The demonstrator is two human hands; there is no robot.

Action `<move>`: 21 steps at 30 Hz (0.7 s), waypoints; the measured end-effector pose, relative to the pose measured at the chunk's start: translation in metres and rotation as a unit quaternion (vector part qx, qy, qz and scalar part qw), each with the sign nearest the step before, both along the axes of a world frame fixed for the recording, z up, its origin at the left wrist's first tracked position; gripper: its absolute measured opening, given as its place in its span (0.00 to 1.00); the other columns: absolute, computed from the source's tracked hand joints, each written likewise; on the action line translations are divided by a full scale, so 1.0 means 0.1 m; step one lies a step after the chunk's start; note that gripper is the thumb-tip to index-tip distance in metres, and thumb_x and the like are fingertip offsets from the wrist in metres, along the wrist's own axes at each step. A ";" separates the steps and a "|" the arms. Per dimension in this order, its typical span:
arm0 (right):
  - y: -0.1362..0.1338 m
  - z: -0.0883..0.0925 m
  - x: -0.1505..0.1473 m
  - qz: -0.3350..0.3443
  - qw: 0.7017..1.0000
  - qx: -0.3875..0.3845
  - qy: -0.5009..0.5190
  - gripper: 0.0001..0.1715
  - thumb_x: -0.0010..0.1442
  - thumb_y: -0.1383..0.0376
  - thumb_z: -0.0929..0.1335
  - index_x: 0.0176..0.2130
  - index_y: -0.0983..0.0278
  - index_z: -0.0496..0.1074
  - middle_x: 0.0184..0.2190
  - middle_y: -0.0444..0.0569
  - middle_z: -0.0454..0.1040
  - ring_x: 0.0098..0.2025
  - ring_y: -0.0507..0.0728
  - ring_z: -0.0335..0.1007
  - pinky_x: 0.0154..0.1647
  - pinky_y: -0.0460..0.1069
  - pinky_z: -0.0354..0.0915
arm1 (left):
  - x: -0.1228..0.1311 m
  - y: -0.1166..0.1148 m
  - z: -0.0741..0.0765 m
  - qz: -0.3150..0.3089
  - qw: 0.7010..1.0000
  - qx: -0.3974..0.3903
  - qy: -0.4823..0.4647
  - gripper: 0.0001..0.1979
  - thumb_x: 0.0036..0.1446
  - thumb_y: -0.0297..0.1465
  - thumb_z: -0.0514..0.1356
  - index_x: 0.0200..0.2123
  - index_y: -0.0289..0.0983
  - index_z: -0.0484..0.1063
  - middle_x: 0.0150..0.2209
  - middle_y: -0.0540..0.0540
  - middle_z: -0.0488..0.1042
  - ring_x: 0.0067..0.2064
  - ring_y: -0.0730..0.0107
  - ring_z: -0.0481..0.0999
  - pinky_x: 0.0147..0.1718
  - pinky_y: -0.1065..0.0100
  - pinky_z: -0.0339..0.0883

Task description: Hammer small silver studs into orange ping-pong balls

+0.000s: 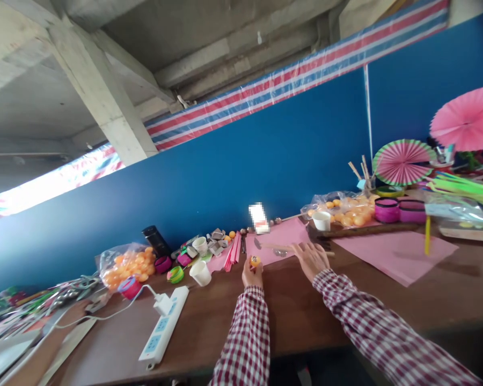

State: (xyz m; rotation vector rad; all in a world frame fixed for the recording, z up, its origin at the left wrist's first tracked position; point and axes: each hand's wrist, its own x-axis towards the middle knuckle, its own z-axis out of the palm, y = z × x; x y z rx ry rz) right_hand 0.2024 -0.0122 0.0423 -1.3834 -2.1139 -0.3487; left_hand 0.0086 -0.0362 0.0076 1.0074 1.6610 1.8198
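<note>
In my left hand (253, 274) is an orange ping-pong ball (255, 261), pinched between the fingers; a small pale mark or piece shows on its top. My right hand (312, 260) lies over the handle of a wooden-handled tool (277, 247), its fingers partly hiding it. The tool's dark, rounded head points left, and whether it is a spoon or a small hammer is unclear. Both hands are at a sheet of pink paper (292, 236) on the brown table. A shiny metal piece (280, 252) rests on that paper under the handle.
White cups (200, 273) and folded pink strips (233, 252) stand left of the paper. A power strip (163, 327) lies nearer. Bags of orange balls (129, 266) sit on both sides. Another person's arm (50, 343) reaches in from the left. Pink paper fans (404, 162) are at right.
</note>
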 end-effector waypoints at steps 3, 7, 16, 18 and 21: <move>0.00 -0.03 -0.01 0.035 0.999 -0.005 0.024 0.16 0.59 0.63 0.56 0.47 0.56 0.62 0.32 0.47 0.69 0.34 0.54 0.62 0.36 0.49 0.50 | -0.03 0.05 -0.03 0.022 1.000 -0.017 0.006 0.21 0.39 0.26 0.62 0.41 0.35 0.68 0.32 0.45 0.73 0.28 0.72 0.73 0.29 0.71 0.69; -0.02 -0.04 -0.04 0.068 0.997 -0.004 0.038 0.18 0.60 0.59 0.55 0.48 0.55 0.61 0.32 0.47 0.70 0.33 0.53 0.63 0.34 0.48 0.50 | -0.06 0.09 -0.08 0.039 0.999 -0.028 0.018 0.21 0.38 0.26 0.62 0.41 0.34 0.68 0.30 0.46 0.73 0.27 0.71 0.73 0.29 0.69 0.68; -0.11 0.00 -0.06 0.055 0.997 0.032 0.053 0.19 0.59 0.56 0.55 0.47 0.55 0.65 0.29 0.47 0.70 0.32 0.53 0.63 0.34 0.47 0.49 | -0.09 0.10 -0.11 0.076 0.995 -0.025 0.053 0.21 0.40 0.24 0.60 0.42 0.34 0.67 0.33 0.44 0.73 0.29 0.71 0.73 0.33 0.67 0.67; -0.11 -0.01 -0.07 0.066 0.996 0.038 0.043 0.18 0.59 0.57 0.56 0.46 0.54 0.66 0.29 0.47 0.71 0.32 0.53 0.63 0.35 0.48 0.48 | -0.09 0.09 -0.11 0.075 0.995 -0.025 0.058 0.20 0.40 0.24 0.60 0.42 0.34 0.68 0.30 0.45 0.73 0.27 0.72 0.72 0.32 0.68 0.67; -0.11 -0.02 -0.08 0.069 0.996 0.043 0.042 0.19 0.59 0.56 0.55 0.46 0.55 0.66 0.29 0.47 0.71 0.32 0.53 0.63 0.35 0.48 0.48 | -0.10 0.08 -0.10 0.076 0.995 -0.022 0.061 0.20 0.40 0.24 0.60 0.41 0.34 0.68 0.30 0.46 0.73 0.27 0.72 0.72 0.31 0.68 0.67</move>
